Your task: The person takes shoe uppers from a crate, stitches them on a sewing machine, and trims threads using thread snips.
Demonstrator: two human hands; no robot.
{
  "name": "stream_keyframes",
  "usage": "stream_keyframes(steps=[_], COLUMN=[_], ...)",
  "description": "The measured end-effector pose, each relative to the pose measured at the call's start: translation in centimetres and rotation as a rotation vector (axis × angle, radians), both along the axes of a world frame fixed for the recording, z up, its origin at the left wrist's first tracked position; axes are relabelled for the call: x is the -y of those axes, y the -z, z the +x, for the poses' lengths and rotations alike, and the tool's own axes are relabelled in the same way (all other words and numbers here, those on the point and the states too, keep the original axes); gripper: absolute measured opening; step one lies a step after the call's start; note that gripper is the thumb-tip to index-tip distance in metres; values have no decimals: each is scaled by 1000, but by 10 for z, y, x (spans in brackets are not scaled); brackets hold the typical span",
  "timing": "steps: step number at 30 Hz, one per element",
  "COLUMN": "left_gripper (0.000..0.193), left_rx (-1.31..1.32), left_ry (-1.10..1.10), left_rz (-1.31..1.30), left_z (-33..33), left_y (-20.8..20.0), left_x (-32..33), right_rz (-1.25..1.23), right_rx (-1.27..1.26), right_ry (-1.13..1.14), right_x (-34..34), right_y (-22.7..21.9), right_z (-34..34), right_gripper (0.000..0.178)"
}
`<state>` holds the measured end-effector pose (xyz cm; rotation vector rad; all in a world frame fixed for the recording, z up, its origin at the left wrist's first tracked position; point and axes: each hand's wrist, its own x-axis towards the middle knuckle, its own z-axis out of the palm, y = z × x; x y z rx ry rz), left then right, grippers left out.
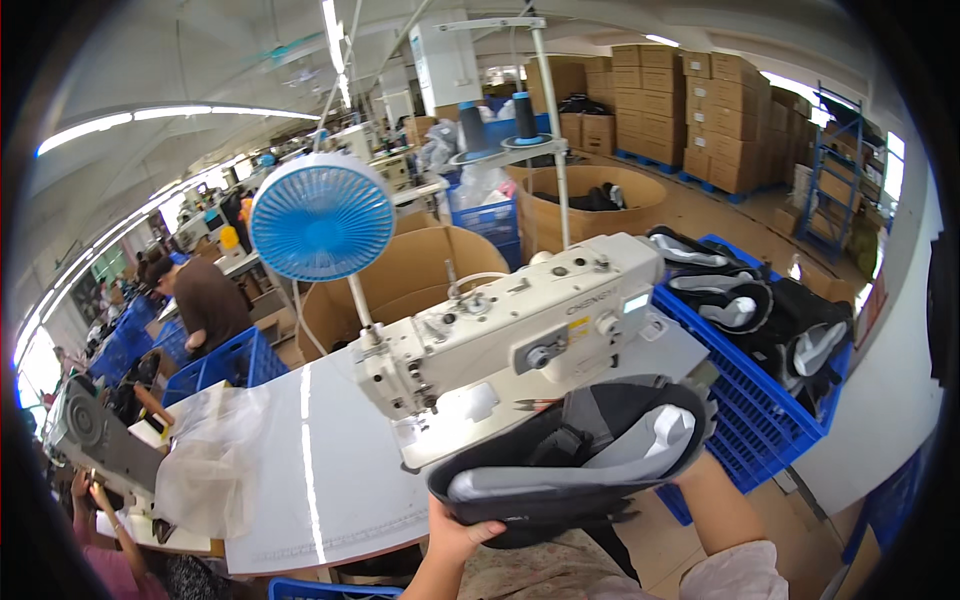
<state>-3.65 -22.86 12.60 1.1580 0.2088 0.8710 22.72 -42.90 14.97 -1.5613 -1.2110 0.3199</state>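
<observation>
My left hand [458, 535] grips the lower left edge of a black padded fabric piece [560, 505], its thumb lying across the outside. The piece is curved into an open loop, with grey lining and a white patch inside. My right hand [702, 472] holds its right end from behind; most of those fingers are hidden by the fabric. Just beyond it stands a white sewing machine [500, 325], whose needle area [425, 415] is left of the piece. A small pointed tool with a reddish part [537, 404] lies on the machine bed.
A blue crate [745, 400] heaped with similar black and grey pieces [735, 300] stands at the right. A blue fan [322, 222] is beside the machine head. Sheer white material [210, 460] covers the table's left side. Large cardboard bins [590, 215] stand behind. Other people work at the left.
</observation>
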Motion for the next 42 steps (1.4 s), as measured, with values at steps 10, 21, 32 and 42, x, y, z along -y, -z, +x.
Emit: stream_keyframes(steps=[10, 21, 32, 42], left_gripper=[91, 67, 37, 88], left_rx=[226, -377, 180, -354], left_ry=[334, 178, 120, -51], left_rz=[-488, -546, -593, 102], left_z=[-63, -50, -89, -106], left_y=[14, -48, 113, 15], left_x=[-15, 7, -21, 30], right_rz=[-734, -751, -728, -576], right_rx=[-532, -402, -555, -987], right_ry=[-804, -827, -677, -575], right_x=[-76, -88, -85, -92], right_y=[43, 93, 101, 91], right_z=[-64, -88, -96, -98], right_gripper=[74, 74, 75, 75])
